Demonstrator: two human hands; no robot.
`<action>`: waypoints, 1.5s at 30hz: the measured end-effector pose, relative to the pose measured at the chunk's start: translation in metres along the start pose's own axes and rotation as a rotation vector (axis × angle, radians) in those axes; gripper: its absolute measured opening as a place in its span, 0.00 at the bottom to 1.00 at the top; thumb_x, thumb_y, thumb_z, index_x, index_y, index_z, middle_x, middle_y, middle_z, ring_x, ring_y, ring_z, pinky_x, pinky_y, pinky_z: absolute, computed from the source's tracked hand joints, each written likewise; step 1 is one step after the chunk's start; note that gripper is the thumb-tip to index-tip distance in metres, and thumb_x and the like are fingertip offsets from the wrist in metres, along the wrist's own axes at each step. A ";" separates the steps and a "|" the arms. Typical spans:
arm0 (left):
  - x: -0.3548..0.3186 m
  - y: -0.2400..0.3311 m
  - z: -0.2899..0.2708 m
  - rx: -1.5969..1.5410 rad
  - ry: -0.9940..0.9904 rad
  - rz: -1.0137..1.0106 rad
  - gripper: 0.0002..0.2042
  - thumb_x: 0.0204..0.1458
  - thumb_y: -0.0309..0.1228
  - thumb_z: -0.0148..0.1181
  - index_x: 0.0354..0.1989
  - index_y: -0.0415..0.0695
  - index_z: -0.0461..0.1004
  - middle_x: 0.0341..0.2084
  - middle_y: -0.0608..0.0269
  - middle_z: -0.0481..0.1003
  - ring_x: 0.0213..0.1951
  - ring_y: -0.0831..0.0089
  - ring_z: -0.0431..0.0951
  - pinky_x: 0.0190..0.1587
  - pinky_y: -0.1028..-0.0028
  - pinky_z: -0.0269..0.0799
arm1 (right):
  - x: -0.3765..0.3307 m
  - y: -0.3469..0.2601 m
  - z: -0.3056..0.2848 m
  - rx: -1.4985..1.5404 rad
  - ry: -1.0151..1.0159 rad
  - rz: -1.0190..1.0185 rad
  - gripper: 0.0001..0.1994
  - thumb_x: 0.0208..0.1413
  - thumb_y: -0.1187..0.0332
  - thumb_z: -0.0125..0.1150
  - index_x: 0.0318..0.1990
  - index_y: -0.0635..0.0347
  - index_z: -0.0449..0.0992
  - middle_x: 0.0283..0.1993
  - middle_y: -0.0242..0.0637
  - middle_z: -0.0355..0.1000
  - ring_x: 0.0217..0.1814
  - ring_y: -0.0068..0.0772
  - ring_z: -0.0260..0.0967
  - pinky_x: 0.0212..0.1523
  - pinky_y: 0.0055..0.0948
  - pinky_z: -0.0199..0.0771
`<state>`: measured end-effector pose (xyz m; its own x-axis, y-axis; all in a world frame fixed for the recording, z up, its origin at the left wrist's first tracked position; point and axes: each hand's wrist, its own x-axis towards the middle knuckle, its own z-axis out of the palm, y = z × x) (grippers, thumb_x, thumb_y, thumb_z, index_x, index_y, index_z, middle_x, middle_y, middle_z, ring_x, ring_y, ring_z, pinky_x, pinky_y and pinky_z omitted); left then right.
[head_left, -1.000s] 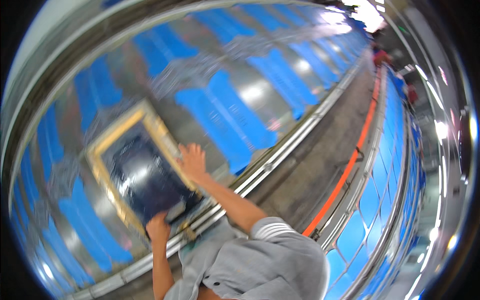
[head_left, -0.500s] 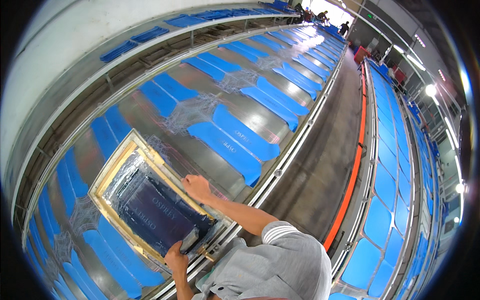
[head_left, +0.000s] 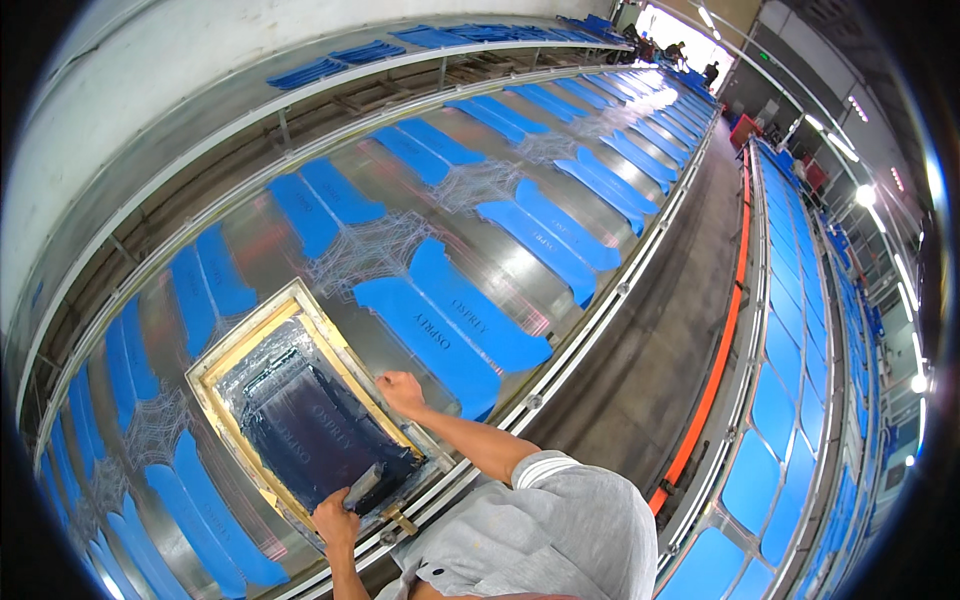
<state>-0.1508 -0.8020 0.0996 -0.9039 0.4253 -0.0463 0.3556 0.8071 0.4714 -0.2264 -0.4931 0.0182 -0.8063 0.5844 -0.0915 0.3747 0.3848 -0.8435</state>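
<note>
A screen-printing frame (head_left: 222,408) with a pale, taped rim lies over the table in front of me, tilted across the view. Dark ink coats its mesh (head_left: 318,415), and faint lettering shows through. My left hand (head_left: 336,518) is closed on one end of a squeegee (head_left: 366,487), which rests at the near end of the mesh. At the frame's right side, my right hand (head_left: 402,393) is closed on the rim; its fingertips are partly hidden. Just beyond the frame lies a pair of blue fabric panels (head_left: 440,315) with dark printed lettering.
The long metal printing table (head_left: 510,255) carries several blue panel pairs. A rail (head_left: 575,365) runs along its right edge. Beyond the aisle (head_left: 640,350), an orange strip (head_left: 715,375) borders another table of blue pieces (head_left: 757,450). People (head_left: 675,52) are at the far end.
The view has shifted and turned slightly. My left hand and the squeegee have moved a little left in the picture. My right hand remains at the frame's side.
</note>
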 end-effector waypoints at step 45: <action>0.253 -0.126 -0.020 0.219 -0.159 0.024 0.10 0.42 0.29 0.61 0.34 0.48 0.84 0.29 0.48 0.81 0.36 0.50 0.83 0.38 0.52 0.79 | 0.062 -0.152 0.155 -0.787 -0.645 -0.838 0.07 0.43 0.71 0.62 0.31 0.60 0.82 0.36 0.46 0.80 0.43 0.49 0.78 0.49 0.51 0.75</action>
<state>-0.4288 -0.8045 0.0466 -0.8521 0.4901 -0.1836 0.4349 0.8582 0.2728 -0.4041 -0.6254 0.0586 -0.9127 -0.3922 -0.1145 -0.3541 0.8992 -0.2568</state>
